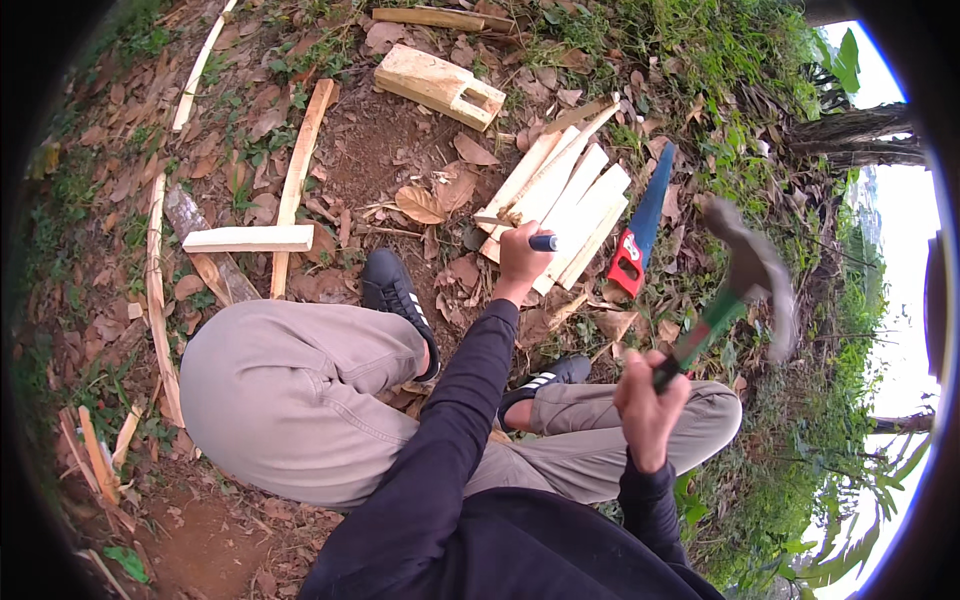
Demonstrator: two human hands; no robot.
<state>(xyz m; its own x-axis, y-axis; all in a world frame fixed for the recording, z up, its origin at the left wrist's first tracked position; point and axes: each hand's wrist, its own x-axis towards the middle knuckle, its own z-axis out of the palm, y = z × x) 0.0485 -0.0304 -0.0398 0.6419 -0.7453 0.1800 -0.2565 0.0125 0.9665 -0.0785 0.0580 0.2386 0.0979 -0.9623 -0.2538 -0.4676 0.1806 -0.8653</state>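
Note:
My left hand (522, 262) is closed around a chisel with a blue handle (544, 243). The chisel's metal blade (492, 220) sticks out to the left, beside the near ends of several pale split wood strips (556, 190) lying side by side on the ground. Off to the right, my right hand (648, 402) grips a claw hammer (706, 332) by its green and black handle. The hammer is held up, and its metal head looks smeared by motion, well apart from the chisel.
A handsaw (650, 205) with a red handle and blue blade lies right of the strips. Beyond them rests a wooden block (438, 84) with a slot cut in one end. On the left, a pale bar (248, 239) lies across longer sticks (300, 165). Leaves and weeds surround everything.

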